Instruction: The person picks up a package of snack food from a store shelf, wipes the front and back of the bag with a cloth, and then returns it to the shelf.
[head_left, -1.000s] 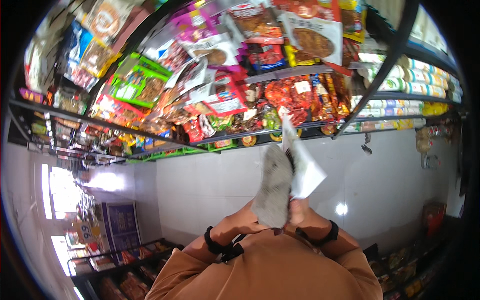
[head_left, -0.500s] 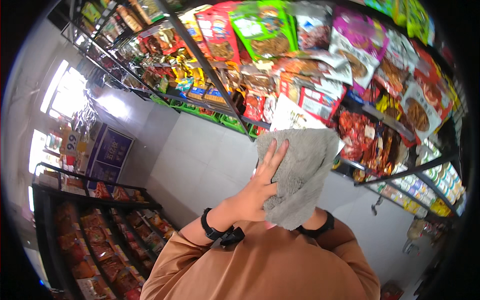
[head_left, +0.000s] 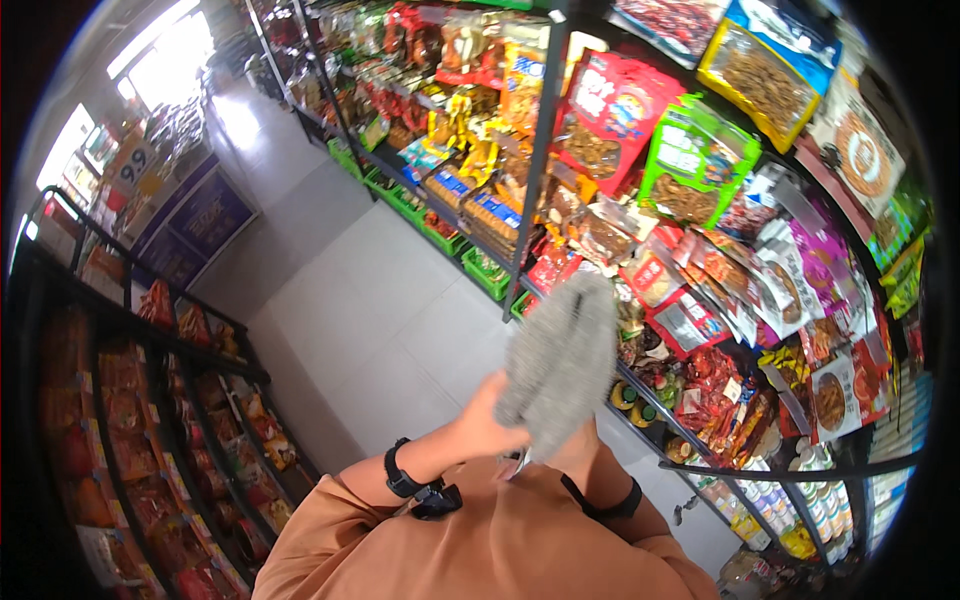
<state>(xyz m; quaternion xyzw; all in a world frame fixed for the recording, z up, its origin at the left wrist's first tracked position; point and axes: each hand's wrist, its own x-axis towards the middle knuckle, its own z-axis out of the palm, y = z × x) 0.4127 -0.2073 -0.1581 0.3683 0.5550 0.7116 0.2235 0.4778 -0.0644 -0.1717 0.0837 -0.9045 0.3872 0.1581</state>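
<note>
While around grey cloth (head_left: 563, 358), left fingers (head_left: 510, 437) apart from green pouch (head_left: 703, 152) of brown pieces (head_left: 686, 204), right fingers' (head_left: 577, 452) grip unclear.

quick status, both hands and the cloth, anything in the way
Left hand touching cloth, left side. Right hand partly hidden behind cloth, grip unclear. Cloth grey, bunched, held up. Snack shelf beyond, ahead and right.

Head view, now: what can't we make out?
Head view:
Right hand: fingers, hidden by the gray cloth.
Left hand: fingertips partly behind the cloth.
Small pale object below the cloth: too small to identify.
Bright window: scene outside lost to glare.
Left rack: outer side cut off by the dark lens rim.
</note>
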